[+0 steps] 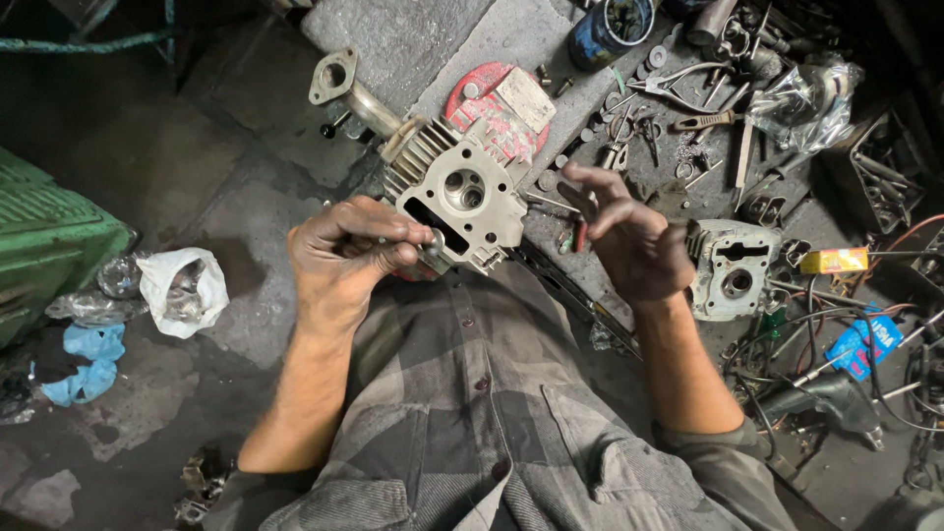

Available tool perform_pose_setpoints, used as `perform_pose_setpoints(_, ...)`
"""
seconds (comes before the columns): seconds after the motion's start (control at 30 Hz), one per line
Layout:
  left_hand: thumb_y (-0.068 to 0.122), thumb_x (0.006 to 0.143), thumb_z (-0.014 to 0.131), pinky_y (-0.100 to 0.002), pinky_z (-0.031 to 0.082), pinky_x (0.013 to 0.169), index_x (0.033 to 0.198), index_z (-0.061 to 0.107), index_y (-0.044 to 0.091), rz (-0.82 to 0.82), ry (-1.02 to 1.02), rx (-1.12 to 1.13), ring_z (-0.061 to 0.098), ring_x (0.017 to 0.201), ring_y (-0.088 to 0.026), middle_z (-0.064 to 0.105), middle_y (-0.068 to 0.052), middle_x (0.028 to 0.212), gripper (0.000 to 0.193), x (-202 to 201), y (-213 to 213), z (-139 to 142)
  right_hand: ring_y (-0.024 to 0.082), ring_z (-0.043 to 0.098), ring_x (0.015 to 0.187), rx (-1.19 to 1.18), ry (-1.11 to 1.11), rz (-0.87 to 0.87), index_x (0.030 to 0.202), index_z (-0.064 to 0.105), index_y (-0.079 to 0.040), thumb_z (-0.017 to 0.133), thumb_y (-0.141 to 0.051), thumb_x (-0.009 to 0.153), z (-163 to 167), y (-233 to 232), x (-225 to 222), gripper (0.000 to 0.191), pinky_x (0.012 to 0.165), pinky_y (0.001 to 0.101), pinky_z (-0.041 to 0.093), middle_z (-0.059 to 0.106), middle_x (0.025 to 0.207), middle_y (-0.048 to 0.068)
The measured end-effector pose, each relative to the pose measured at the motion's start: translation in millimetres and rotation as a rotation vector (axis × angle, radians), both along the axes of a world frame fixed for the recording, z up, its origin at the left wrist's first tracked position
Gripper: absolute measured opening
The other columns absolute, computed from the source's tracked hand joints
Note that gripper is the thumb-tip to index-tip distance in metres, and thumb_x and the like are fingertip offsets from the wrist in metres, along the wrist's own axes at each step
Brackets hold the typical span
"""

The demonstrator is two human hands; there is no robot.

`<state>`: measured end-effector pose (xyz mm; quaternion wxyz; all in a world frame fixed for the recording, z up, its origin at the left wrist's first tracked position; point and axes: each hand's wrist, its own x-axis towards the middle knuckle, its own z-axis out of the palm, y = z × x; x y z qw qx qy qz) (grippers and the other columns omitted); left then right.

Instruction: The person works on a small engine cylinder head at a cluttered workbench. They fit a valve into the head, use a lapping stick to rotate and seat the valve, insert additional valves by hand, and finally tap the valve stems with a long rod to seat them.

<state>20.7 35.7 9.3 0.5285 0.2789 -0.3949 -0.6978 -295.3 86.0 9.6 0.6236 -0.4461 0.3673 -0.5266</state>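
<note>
Grey cast aluminium fills my left hand [349,251]: my fingers are curled tight round the lower edge of the finned cylinder head [460,192], held up over my lap with its combustion chamber facing me. My right hand [629,241] hovers just beside it, fingers spread and half bent, gripping nothing I can see. I judge a firm left grip, keeping the head level, serves best. Beyond lies a second engine casting [733,267] and pliers [678,84] among scattered tools. What my left fingertips pinch is hidden, and the red object [482,98] behind the head is hard to identify
</note>
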Motion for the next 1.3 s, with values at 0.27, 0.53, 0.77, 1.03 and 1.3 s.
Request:
perform_pose_setpoints(0.27,-0.017,0.087,0.076,-0.035,0.068,0.075,0.097,0.068,-0.003,-0.002,-0.075,-0.004,0.077,0.099,-0.027,0.072,-0.017,0.101,0.018,0.2,0.9,-0.4,0.044,0.017,0.155,-0.629,1.323,0.026,0.142,0.065,-0.033,0.048,-0.067,0.099,-27.3,3.7,12.5,0.057,0.128,0.0649,0.006,0.026,0.167,0.022)
perform_pose_setpoints(0.53,-0.017,0.087,0.076,-0.034,0.069,0.073,0.095,0.068,-0.003,-0.013,-0.086,0.002,0.077,0.098,-0.026,0.073,-0.017,0.101,0.018,-1.2,-1.1,3.1,0.039,0.023,0.154,-0.694,1.618,0.139,0.139,0.067,-0.043,0.051,-0.074,0.097,-36.0,11.2,-14.5,0.055,0.127,0.0662,0.005,0.029,0.168,0.014)
perform_pose_setpoints(0.77,-0.017,0.088,0.077,-0.034,0.067,0.079,0.097,0.068,-0.003,0.002,-0.127,-0.073,0.077,0.100,-0.025,0.072,-0.017,0.102,0.019,-0.6,-2.9,3.8,0.040,0.030,0.153,-0.436,1.248,0.020,0.143,0.065,-0.032,0.049,-0.058,0.103,-21.9,13.5,-13.1,0.050,0.132,0.0573,0.022,0.032,0.168,0.015)
perform_pose_setpoints(1.03,-0.016,0.088,0.078,-0.033,0.067,0.077,0.097,0.068,-0.001,-0.029,-0.127,-0.070,0.077,0.097,-0.023,0.073,-0.017,0.102,0.020,-3.3,-4.5,7.8,0.034,0.035,0.150,-0.499,0.926,0.024,0.112,0.079,-0.028,0.053,-0.052,0.101,-20.3,5.9,6.3,0.037,0.130,0.0528,0.024,0.050,0.159,0.015)
perform_pose_setpoints(1.3,-0.017,0.088,0.077,-0.032,0.067,0.072,0.096,0.069,-0.002,-0.012,-0.133,-0.032,0.077,0.094,-0.023,0.074,-0.017,0.101,0.019,-1.7,-2.6,4.9,0.035,0.043,0.152,-0.228,0.608,-0.036,0.116,0.080,-0.022,0.052,-0.063,0.104,-19.3,7.5,3.4,0.051,0.125,0.0513,0.034,0.051,0.161,0.016)
